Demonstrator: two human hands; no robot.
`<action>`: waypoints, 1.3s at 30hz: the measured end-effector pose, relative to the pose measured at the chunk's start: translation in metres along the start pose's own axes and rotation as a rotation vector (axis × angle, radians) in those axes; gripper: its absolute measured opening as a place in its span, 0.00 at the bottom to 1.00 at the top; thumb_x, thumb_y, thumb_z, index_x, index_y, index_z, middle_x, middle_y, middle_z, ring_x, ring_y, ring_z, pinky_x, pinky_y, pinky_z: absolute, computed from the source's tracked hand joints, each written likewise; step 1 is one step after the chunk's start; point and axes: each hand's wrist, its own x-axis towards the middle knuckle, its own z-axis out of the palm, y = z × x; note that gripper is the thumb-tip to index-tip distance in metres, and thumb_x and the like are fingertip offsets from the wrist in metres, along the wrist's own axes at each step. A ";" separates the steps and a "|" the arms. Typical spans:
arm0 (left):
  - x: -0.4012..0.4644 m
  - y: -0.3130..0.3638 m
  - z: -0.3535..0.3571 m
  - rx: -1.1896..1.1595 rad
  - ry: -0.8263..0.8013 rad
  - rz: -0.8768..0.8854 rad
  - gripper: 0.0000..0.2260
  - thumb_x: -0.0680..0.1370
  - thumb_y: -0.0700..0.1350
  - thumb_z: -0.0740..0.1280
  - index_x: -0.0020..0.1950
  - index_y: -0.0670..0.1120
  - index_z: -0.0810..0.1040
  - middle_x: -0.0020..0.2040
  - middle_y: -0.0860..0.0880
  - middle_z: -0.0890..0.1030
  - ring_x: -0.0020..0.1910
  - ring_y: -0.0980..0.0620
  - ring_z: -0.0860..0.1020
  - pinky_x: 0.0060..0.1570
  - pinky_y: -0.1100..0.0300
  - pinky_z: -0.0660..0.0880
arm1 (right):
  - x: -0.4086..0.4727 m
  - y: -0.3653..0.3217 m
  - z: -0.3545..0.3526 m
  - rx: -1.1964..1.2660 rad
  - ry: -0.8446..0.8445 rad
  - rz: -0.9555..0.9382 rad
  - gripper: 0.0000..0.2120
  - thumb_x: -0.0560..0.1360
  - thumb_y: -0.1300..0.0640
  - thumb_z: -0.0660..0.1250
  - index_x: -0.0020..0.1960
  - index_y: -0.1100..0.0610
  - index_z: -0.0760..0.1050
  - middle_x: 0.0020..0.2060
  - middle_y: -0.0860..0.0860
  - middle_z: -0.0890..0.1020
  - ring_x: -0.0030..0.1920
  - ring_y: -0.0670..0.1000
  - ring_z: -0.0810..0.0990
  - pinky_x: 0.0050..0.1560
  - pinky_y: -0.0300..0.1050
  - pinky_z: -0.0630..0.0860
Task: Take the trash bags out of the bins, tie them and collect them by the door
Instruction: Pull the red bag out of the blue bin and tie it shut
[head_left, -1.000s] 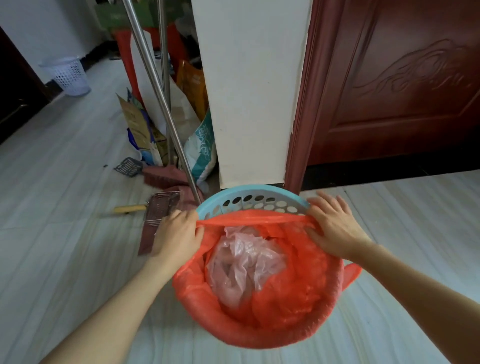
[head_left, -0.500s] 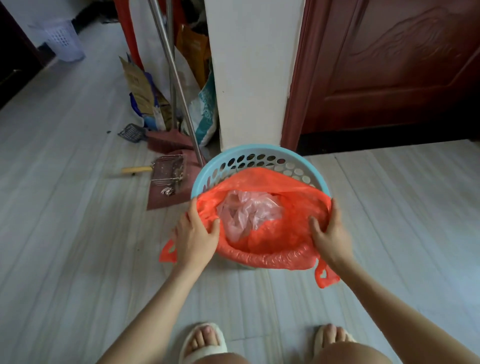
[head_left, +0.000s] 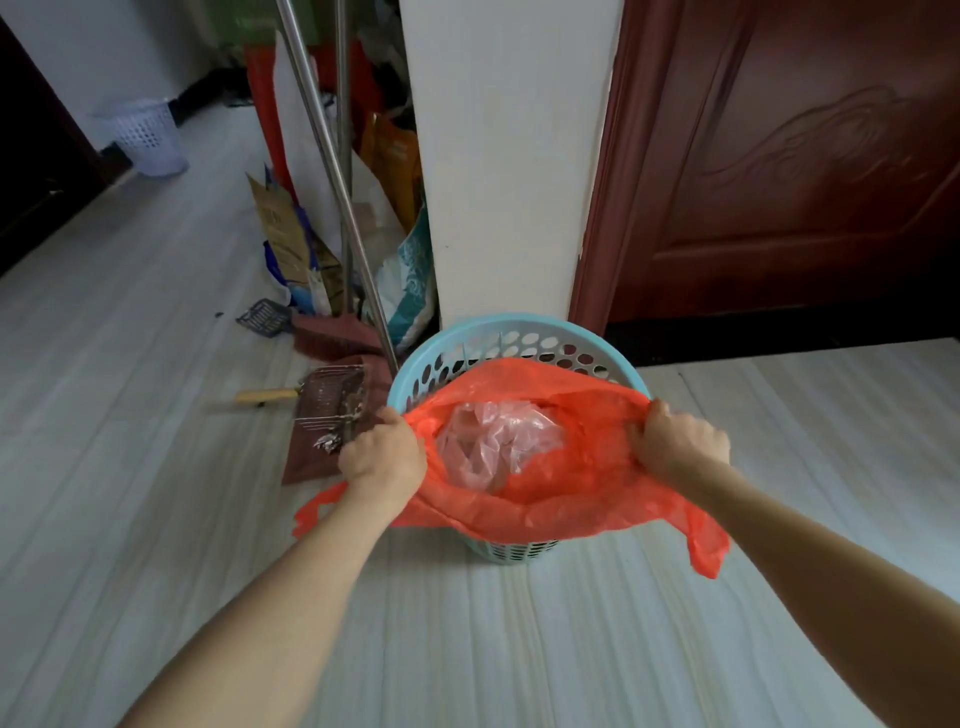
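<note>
A light blue perforated bin stands on the floor in front of a white pillar. An orange trash bag sits in it, its mouth pulled off the rim and spread wide. Crumpled pink plastic lies inside the bag. My left hand grips the bag's left edge in a fist. My right hand grips the right edge the same way. The bag's two handle loops hang loose below my wrists.
A dark red door is at the right behind the bin. Left of the pillar lean metal poles, a broom, a dustpan and bags. A white bin stands far left on the pale floor.
The bag's rim has come off the near side of the bin. Both hands went from flat on the rim to fists gripping the edges, and the bag has lifted.
</note>
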 end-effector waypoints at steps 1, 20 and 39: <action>0.003 0.000 -0.009 0.071 -0.025 0.041 0.20 0.79 0.48 0.58 0.67 0.39 0.65 0.62 0.41 0.77 0.61 0.41 0.76 0.56 0.52 0.72 | 0.001 -0.002 -0.009 -0.126 -0.033 -0.035 0.22 0.79 0.46 0.51 0.63 0.58 0.69 0.56 0.57 0.79 0.56 0.60 0.78 0.51 0.49 0.72; 0.003 0.013 -0.061 -1.542 -0.244 -0.227 0.06 0.79 0.39 0.59 0.47 0.44 0.76 0.34 0.46 0.74 0.31 0.50 0.73 0.35 0.60 0.70 | -0.008 -0.025 -0.081 1.448 -0.112 0.039 0.16 0.76 0.70 0.52 0.53 0.55 0.73 0.40 0.54 0.78 0.39 0.51 0.76 0.39 0.44 0.75; -0.043 -0.029 -0.042 -1.624 -0.234 -0.325 0.16 0.76 0.28 0.59 0.63 0.35 0.70 0.40 0.43 0.76 0.28 0.54 0.76 0.32 0.60 0.75 | -0.072 0.042 -0.029 0.411 -0.404 -0.374 0.44 0.67 0.41 0.71 0.75 0.48 0.52 0.67 0.52 0.72 0.66 0.54 0.72 0.67 0.48 0.67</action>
